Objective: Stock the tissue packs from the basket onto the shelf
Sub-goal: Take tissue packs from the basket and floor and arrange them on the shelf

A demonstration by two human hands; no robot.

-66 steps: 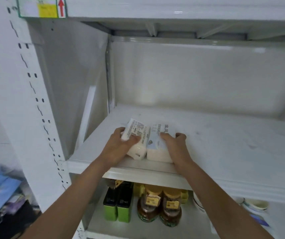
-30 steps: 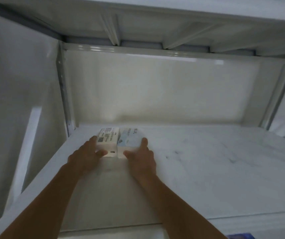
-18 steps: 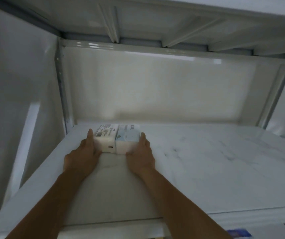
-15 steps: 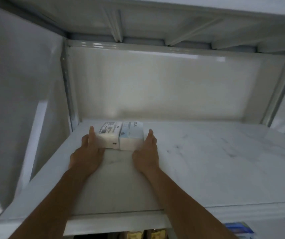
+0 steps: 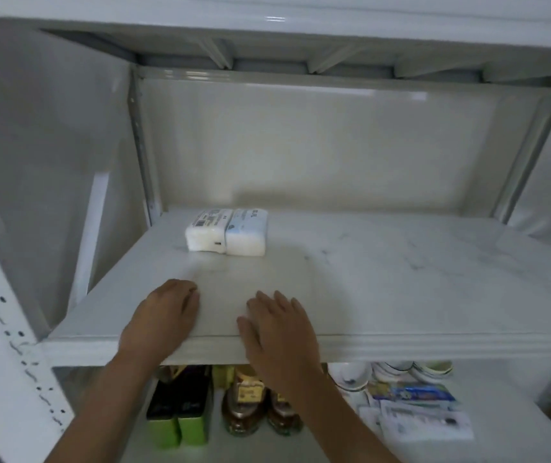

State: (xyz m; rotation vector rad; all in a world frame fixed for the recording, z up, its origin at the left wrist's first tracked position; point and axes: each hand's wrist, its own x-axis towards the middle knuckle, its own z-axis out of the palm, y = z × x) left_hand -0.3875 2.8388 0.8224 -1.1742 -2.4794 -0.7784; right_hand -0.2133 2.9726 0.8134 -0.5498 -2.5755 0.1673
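Observation:
Two white tissue packs lie side by side at the back left of the white shelf (image 5: 384, 272): the left tissue pack (image 5: 205, 233) with a barcode label, the right tissue pack (image 5: 246, 233) with a pale blue top. They touch each other. My left hand (image 5: 164, 317) and my right hand (image 5: 277, 332) hover over the shelf's front edge, well short of the packs, palms down, fingers loosely spread and holding nothing. The basket is out of view.
The shelf's back wall (image 5: 300, 145) and left side panel (image 5: 50, 162) bound the bay. On the lower shelf stand green tins (image 5: 180, 419), brown jars (image 5: 254, 409), white bowls (image 5: 394, 372) and flat printed packets (image 5: 417, 409).
Both hands pushed the two packs to the back left, let go of them, and drew back to the front edge. The view has pulled back, showing the lower shelf again.

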